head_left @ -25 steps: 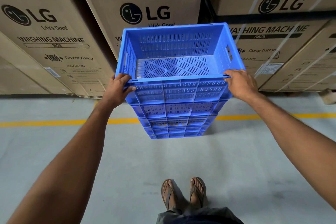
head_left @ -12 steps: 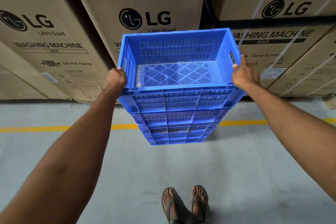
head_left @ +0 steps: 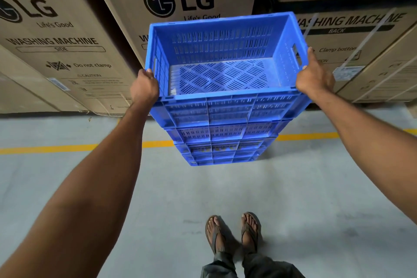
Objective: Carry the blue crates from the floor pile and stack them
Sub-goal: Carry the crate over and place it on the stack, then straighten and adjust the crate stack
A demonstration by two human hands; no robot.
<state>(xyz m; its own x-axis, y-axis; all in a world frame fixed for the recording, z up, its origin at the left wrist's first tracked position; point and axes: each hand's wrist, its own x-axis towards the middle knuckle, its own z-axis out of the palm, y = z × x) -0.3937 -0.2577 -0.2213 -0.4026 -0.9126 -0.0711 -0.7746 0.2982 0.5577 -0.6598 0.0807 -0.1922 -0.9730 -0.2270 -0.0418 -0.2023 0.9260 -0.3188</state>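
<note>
Top blue crate (head_left: 222, 70) sat on crate stack (head_left: 222, 140) on floor (head_left: 316, 198). Left hand (head_left: 144, 84), right hand (head_left: 312, 74) gripped its side rims, fingers curled over edges. Rigid, slotted plastic, probably light; handle slots offered best hold

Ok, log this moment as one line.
phase: stacking | left hand: gripping top crate left rim | right hand: gripping right rim | crate: atop stack

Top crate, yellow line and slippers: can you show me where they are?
Top crate (head_left: 221, 74): head view, on its slotted floor.
Yellow line (head_left: 47, 149): head view, on the stripe left of the stack.
Slippers (head_left: 215, 236): head view, on the left slipper's strap.
</note>
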